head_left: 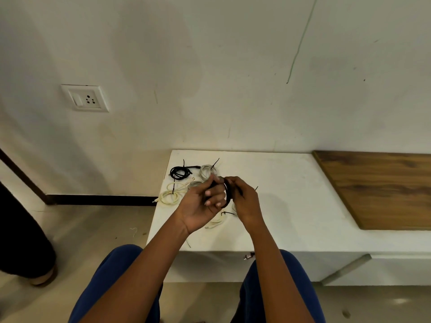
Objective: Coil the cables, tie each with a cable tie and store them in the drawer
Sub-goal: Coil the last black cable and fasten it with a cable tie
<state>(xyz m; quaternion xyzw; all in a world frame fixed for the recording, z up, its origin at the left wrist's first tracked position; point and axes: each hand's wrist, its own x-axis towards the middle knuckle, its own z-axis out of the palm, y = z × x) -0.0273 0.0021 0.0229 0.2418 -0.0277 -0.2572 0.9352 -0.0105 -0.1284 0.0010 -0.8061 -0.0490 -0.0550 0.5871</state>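
Black cable coil [228, 194] gripped between fingers of both hands.

A plain room in a home or small office, sparsely fitted. A scuffed, off-white painted wall [210, 66] carries a switch-and-socket plate [85, 98], and a dark skirting strip [100, 199] runs along its foot above a pale tiled floor [93, 229]. A low white built-in desk [291, 194] stands against the wall, with a wood-grain panel [382, 187] set into its top and a drawer front with a metal handle [345, 269] below.
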